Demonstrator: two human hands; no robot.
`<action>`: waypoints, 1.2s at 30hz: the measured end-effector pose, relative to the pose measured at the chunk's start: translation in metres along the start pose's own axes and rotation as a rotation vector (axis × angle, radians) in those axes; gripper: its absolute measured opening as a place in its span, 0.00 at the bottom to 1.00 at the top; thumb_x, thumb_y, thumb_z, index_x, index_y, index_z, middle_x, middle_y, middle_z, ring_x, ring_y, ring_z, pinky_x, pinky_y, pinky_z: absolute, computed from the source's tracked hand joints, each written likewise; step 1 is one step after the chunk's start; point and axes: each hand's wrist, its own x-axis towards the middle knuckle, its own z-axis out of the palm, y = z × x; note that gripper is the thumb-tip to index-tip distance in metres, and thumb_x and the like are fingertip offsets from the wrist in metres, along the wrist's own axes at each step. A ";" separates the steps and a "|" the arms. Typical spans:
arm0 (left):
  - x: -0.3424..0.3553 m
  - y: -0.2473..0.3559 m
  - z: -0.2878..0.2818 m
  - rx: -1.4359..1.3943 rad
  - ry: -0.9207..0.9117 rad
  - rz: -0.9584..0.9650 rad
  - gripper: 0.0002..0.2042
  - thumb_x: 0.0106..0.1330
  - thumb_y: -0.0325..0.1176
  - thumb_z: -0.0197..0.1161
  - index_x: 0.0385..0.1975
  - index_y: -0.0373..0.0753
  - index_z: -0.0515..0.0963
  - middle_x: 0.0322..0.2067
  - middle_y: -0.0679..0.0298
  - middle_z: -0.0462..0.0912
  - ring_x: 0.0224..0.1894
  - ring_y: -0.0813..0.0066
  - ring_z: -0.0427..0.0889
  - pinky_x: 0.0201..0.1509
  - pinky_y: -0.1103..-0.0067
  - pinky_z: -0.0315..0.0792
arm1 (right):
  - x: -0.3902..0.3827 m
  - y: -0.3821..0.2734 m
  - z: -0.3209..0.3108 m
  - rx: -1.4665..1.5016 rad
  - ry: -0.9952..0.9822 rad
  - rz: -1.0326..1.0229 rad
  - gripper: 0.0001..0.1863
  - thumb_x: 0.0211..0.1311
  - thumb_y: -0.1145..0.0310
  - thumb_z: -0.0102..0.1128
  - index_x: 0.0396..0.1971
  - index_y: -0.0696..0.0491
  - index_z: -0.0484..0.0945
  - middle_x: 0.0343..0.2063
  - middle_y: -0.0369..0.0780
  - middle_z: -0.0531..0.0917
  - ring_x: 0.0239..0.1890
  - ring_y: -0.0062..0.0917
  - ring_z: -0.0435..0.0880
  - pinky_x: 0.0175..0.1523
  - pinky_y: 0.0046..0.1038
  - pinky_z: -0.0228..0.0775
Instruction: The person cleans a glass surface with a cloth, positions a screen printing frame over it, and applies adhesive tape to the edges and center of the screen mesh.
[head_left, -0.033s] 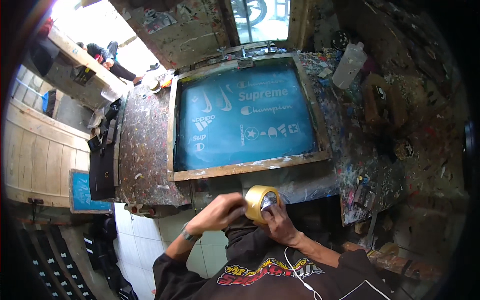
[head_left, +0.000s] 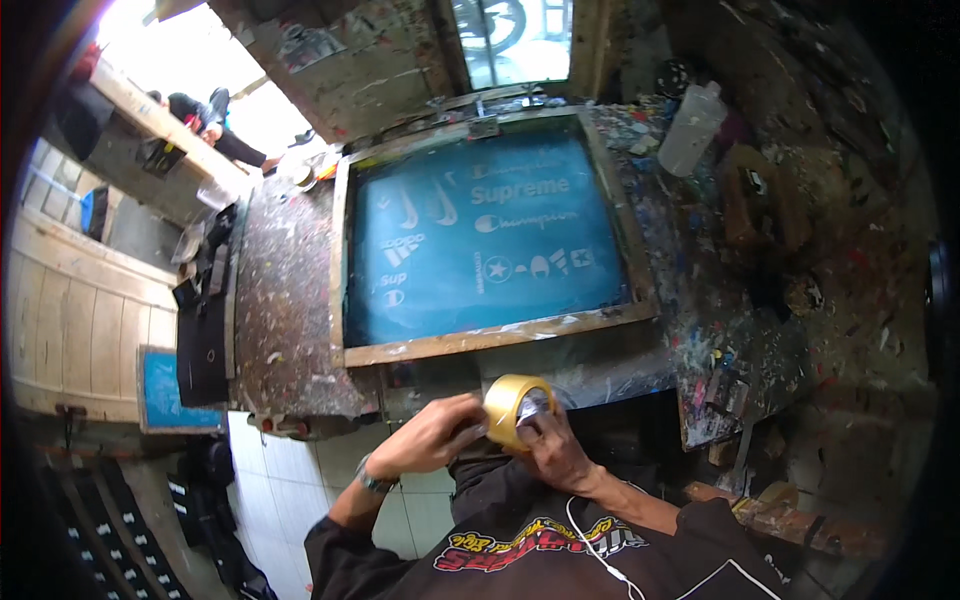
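A roll of clear yellowish packing tape (head_left: pixel 504 410) is in my right hand (head_left: pixel 560 452), whose fingers reach into its core and round its right side. My left hand (head_left: pixel 430 436) is at the roll's left side, fingers curled and pressed together at the tape's edge. Whether a loose end of tape is between those fingers cannot be made out. Just beyond both hands, a wood-framed screen-printing screen (head_left: pixel 460 315) with blue mesh and pale logo shapes lies on the paint-spattered table (head_left: pixel 285 300).
A translucent plastic bottle (head_left: pixel 692 130) stands at the table's far right. Metal hinge clamps (head_left: pixel 484 127) sit at the screen's far edge. A smaller blue screen (head_left: pixel 175 390) leans at the left by a black box (head_left: pixel 203 355). Another person (head_left: pixel 210 125) is seated beyond the far-left opening.
The view has shifted a little, so the screen and table appear slightly farther left. Both hands keep nearly the same pose at the tape roll, which has turned slightly.
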 end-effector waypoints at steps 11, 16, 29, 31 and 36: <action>-0.018 0.010 0.062 -0.273 0.363 -0.252 0.13 0.65 0.19 0.62 0.49 0.31 0.76 0.33 0.62 0.79 0.33 0.78 0.80 0.36 0.82 0.75 | 0.010 -0.014 -0.023 -0.039 -0.102 0.034 0.17 0.53 0.67 0.69 0.42 0.54 0.77 0.34 0.40 0.81 0.46 0.32 0.82 0.70 0.61 0.47; 0.001 0.034 0.067 0.179 0.680 -0.130 0.08 0.59 0.18 0.65 0.37 0.35 0.82 0.31 0.56 0.80 0.32 0.61 0.82 0.34 0.73 0.74 | 0.026 -0.035 -0.053 0.251 -0.127 0.200 0.17 0.59 0.61 0.68 0.41 0.57 0.77 0.32 0.42 0.80 0.43 0.38 0.82 0.66 0.54 0.55; -0.168 0.011 -0.144 -0.635 1.475 0.632 0.07 0.76 0.28 0.52 0.44 0.33 0.74 0.36 0.62 0.77 0.37 0.73 0.77 0.42 0.75 0.74 | 0.047 -0.078 -0.271 -0.371 -0.098 -0.138 0.24 0.60 0.43 0.65 0.22 0.50 0.74 0.15 0.35 0.77 0.17 0.25 0.74 0.35 0.36 0.71; -0.159 0.032 -0.140 -0.852 1.243 0.870 0.07 0.76 0.30 0.52 0.44 0.35 0.76 0.36 0.64 0.78 0.40 0.74 0.76 0.44 0.77 0.73 | 0.037 -0.084 -0.263 -0.602 0.297 -0.331 0.24 0.62 0.44 0.62 0.23 0.50 0.73 0.14 0.34 0.75 0.16 0.24 0.72 0.36 0.38 0.71; -0.137 0.025 -0.134 -1.180 1.241 0.962 0.09 0.77 0.33 0.51 0.44 0.37 0.77 0.38 0.66 0.80 0.41 0.75 0.76 0.46 0.77 0.72 | 0.031 -0.085 -0.238 -0.572 0.245 -0.447 0.18 0.59 0.52 0.67 0.24 0.50 0.73 0.16 0.34 0.73 0.20 0.25 0.74 0.46 0.41 0.69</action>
